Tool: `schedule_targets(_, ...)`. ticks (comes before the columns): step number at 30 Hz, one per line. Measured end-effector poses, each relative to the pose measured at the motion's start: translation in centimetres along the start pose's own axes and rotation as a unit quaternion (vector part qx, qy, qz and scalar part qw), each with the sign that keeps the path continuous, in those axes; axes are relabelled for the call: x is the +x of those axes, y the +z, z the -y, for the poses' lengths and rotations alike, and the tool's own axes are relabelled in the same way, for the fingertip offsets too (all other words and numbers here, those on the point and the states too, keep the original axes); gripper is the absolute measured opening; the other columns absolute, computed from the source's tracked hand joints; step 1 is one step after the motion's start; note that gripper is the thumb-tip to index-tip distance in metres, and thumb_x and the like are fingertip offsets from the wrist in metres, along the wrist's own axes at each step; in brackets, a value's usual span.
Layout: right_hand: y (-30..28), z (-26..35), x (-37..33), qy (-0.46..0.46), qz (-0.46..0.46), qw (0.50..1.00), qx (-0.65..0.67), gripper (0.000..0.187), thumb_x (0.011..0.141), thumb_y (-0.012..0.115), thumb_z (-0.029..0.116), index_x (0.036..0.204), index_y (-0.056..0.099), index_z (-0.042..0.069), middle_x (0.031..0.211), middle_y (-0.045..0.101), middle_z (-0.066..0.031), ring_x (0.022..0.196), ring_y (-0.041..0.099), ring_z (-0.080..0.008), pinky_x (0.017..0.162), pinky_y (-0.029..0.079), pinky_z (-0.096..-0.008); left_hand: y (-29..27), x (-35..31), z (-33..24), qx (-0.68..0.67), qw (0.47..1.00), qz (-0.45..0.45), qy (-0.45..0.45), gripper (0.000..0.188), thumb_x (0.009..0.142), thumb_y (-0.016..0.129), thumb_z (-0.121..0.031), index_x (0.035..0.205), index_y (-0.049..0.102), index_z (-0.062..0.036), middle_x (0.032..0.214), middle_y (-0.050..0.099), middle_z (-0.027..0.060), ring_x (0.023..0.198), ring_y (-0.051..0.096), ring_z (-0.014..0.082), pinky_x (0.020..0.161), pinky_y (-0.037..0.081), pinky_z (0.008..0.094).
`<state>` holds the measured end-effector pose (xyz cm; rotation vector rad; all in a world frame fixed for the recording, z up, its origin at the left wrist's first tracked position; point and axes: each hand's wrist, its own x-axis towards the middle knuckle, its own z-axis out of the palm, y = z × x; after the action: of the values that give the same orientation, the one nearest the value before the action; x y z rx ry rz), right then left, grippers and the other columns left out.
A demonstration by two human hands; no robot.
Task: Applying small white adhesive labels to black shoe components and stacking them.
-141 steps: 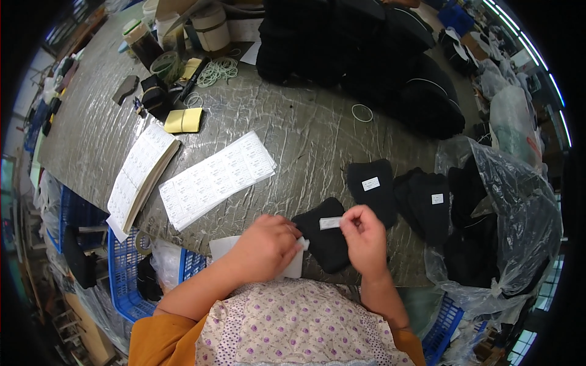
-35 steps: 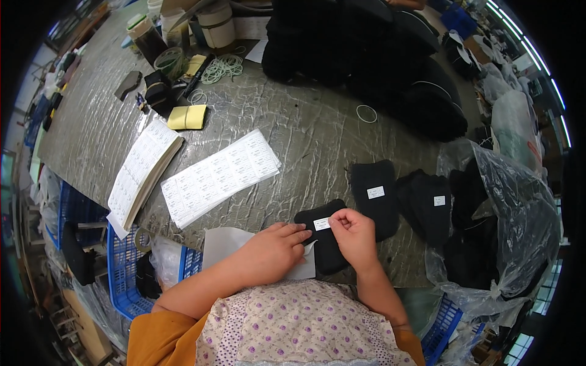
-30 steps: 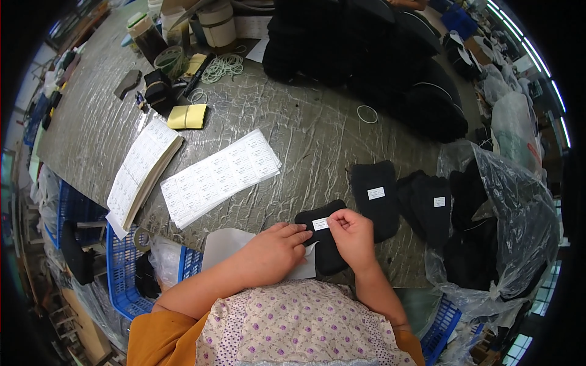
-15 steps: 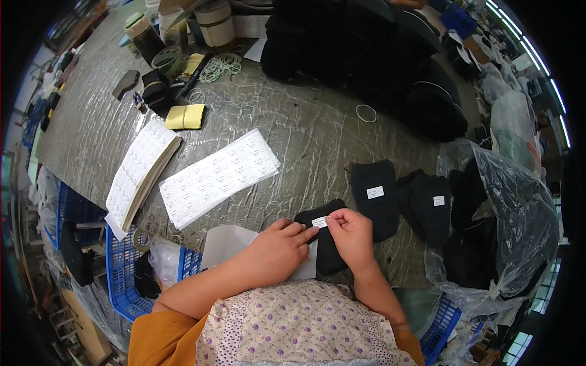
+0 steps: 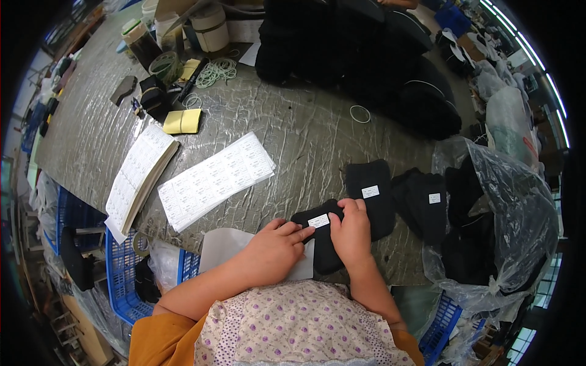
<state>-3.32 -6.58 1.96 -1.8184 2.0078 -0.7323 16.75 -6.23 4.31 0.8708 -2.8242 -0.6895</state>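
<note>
One label (image 5: 318, 221) lies on a black pad (image 5: 325, 253), lower centre of frame; your left hand (image 5: 274, 249), fingers loosely parted, touches it. Whether your right hand (image 5: 352, 233) pinches the pad, I can't tell.

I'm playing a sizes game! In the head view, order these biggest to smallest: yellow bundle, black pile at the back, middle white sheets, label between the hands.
1. Black pile
2. White sheets
3. Yellow bundle
4. Label
</note>
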Motion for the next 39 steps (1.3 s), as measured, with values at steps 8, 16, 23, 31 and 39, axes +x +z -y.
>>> schedule_targets(8, -0.2, -0.5, 0.2, -0.044, -0.032, 0.997, 0.049, 0.014, 0.084, 0.062, 0.001, 0.089, 0.049, 0.002, 0.071, 0.055, -0.0135, 0.067, 0.058, -0.0309, 0.062, 0.046, -0.0405, 0.5, -1.1, 0.8, -0.066, 0.997, -0.04, 0.0, 0.032, 0.086, 0.064, -0.02, 0.109, 0.065, 0.0011, 0.134, 0.056, 0.0089, 0.127, 0.046, 0.03, 0.106, 0.035, 0.0447)
schedule_targets(16, -5.7, -2.2, 4.2, 0.025, -0.046, 0.992, 0.116, 0.014, 0.088, 0.059, 0.004, 0.089, 0.045, 0.002, 0.072, 0.056, -0.0215, 0.068, 0.06, -0.0385, 0.059, 0.045, -0.0437, 0.8, -1.3, 1.1, -0.09, 0.995, -0.047, -0.008, 0.027, 0.087, 0.062, -0.018, 0.105, 0.066, 0.0016, 0.133, 0.056, 0.0134, 0.128, 0.046, 0.0311, 0.106, 0.034, 0.0442)
schedule_targets(23, -7.3, -1.1, 1.7, -0.103, -0.019, 0.988, 0.111, 0.038, 0.081, 0.07, 0.01, 0.113, 0.052, 0.002, 0.097, 0.062, -0.015, 0.09, 0.062, -0.0303, 0.081, 0.049, -0.0395, -2.2, -0.4, -0.1, -0.145, 0.986, -0.071, -0.042, 0.022, 0.089, 0.062, -0.02, 0.082, 0.064, 0.0011, 0.117, 0.064, 0.017, 0.111, 0.058, 0.0324, 0.095, 0.042, 0.0442)
schedule_targets(31, -8.6, -8.7, -10.3, 0.125, -0.195, 0.945, 0.233, 0.021, 0.09, 0.049, 0.0, 0.108, 0.06, 0.0, 0.099, 0.065, -0.0118, 0.088, 0.061, -0.0173, 0.078, 0.049, -0.0309, -0.2, 5.9, -4.1, -0.192, 0.976, 0.016, 0.105, 0.037, 0.085, 0.065, -0.02, 0.116, 0.057, -0.0016, 0.122, 0.06, 0.0162, 0.119, 0.053, 0.0296, 0.099, 0.039, 0.0436)
schedule_targets(39, -10.0, -29.3, -37.8, 0.502, -0.282, 0.806, -0.138, 0.03, 0.094, 0.047, 0.015, 0.115, 0.054, -0.005, 0.109, 0.06, -0.0231, 0.103, 0.056, -0.042, 0.087, 0.045, -0.0486, -2.1, 6.5, 0.2, 0.0, 0.997, 0.061, 0.05, 0.037, 0.078, 0.069, -0.017, 0.114, 0.063, -0.008, 0.115, 0.064, 0.0096, 0.114, 0.056, 0.0251, 0.097, 0.04, 0.0407)
